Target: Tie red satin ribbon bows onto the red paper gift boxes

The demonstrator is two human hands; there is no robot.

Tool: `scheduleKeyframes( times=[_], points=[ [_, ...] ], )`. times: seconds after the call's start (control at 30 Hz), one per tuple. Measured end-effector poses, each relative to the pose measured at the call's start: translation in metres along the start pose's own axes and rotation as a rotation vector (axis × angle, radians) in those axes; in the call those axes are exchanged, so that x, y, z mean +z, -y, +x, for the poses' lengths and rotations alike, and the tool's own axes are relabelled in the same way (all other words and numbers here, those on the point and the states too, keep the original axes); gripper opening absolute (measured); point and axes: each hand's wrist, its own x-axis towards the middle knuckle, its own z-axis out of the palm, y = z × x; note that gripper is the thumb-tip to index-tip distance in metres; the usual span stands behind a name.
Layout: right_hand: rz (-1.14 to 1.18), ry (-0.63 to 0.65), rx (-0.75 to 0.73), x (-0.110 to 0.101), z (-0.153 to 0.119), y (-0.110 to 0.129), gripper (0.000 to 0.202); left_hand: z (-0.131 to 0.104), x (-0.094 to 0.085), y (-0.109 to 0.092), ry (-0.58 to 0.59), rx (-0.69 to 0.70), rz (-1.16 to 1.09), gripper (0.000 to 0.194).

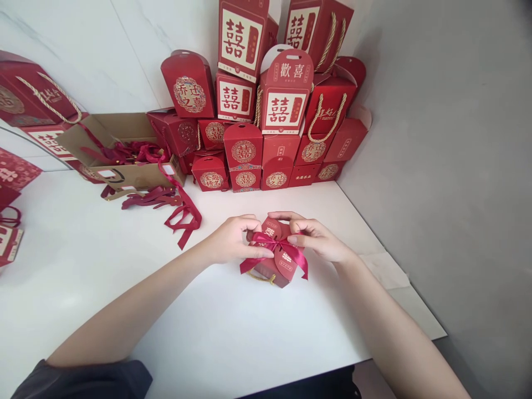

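Note:
A small red gift box (286,270) rests on the white table, its top flaps folded over. Across the top lies a crimson satin ribbon (297,256) tied in a bow, with its tails hanging over the sides. My left hand (238,239) pinches the bow's left loop between thumb and fingers. From the other side, my right hand (318,238) pinches the bow's right part, its index finger stretched along the box's far edge. A gold cord (261,276) sticks out at the box's near side.
Red gift boxes (243,152) are stacked along the back wall. To the left stands a cardboard box (143,176) of crimson ribbons; loose ribbons (185,216) spill onto the white table (166,310). More red boxes sit far left. A grey wall (436,138) bounds the right side.

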Motion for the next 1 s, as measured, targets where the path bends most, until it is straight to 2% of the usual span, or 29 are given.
scheduleKeyframes(
  times=[0.17,0.3,0.43,0.67,0.87,1.0],
  points=[
    [-0.116,-0.052,-0.008,-0.007,-0.002,0.002,0.033,0.000,0.000,0.003,0.046,-0.023,-0.053,0.036],
    [-0.095,-0.017,0.016,-0.006,-0.003,0.004,0.035,0.000,0.000,0.002,0.052,-0.017,-0.048,0.036],
    [-0.103,0.050,-0.020,-0.003,-0.002,0.003,0.035,-0.001,0.000,-0.001,0.059,-0.019,-0.037,0.036],
    [0.034,0.072,-0.046,-0.003,0.001,-0.002,0.039,0.002,0.000,0.001,0.047,-0.009,-0.057,0.034],
    [0.150,0.029,-0.032,0.002,0.005,-0.010,0.046,0.001,0.002,0.004,0.052,0.012,-0.136,0.032],
    [0.272,-0.017,-0.017,0.007,0.008,-0.016,0.041,0.002,0.002,0.004,0.064,0.008,-0.149,0.030]
  ],
)
